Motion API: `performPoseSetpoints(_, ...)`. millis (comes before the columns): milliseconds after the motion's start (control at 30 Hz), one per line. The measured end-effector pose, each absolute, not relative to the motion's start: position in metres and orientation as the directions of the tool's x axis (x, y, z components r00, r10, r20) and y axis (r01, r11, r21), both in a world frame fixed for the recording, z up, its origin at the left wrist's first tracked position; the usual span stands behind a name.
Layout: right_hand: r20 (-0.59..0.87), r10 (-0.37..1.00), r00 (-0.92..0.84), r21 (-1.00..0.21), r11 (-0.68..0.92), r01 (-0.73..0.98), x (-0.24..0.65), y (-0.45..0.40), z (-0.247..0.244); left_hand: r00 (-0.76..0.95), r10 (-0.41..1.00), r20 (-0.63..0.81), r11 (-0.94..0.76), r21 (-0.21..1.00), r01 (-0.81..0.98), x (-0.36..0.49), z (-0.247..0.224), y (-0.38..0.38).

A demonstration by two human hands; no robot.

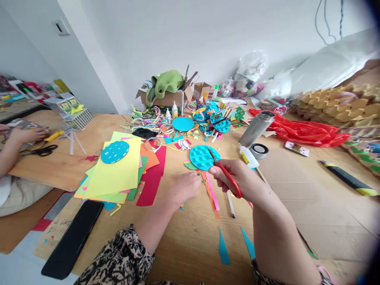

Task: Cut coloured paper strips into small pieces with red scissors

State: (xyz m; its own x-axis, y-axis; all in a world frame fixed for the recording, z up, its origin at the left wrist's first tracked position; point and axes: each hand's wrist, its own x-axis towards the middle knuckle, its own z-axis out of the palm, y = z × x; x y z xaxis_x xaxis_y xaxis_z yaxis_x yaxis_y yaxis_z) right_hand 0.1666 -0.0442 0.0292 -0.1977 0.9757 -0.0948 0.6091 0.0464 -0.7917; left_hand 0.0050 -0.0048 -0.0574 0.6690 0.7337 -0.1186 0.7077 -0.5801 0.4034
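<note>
My right hand [234, 174] is wrapped around red-handled scissors [228, 178], their blades pointing up and left over a blue textured disc [203, 155]. The blades look close together. Just left of them, my left hand [187, 186] is closed with its fingertips curled under, close to small patterned scraps; what it holds, if anything, is hidden. A green leaf-like paper piece [190, 165] lies partly under the disc's left edge. Between my hands run a pink paper strip [213, 192] and an orange strip [210, 194]. Two blue paper offcuts, one a pointed piece [223, 249], lie nearer to me.
Coloured paper sheets [114, 178] bear a dotted blue oval [115, 152] at left, beside a black phone [73, 239]. At right are a steel flask [257, 128], tape roll [259, 150], glue bottle [248, 156] and cardboard [314, 198]. Another person's hand [25, 134] is far left.
</note>
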Motion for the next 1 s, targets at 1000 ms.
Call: performPoseSetpoints(1000, 0.127, 0.991, 0.033, -0.991, 0.125, 0.055, 0.159, -0.033, 0.026, 0.522, 0.848, 0.09, 0.234, 0.82, -0.522, -0.023, -0.007, 0.014)
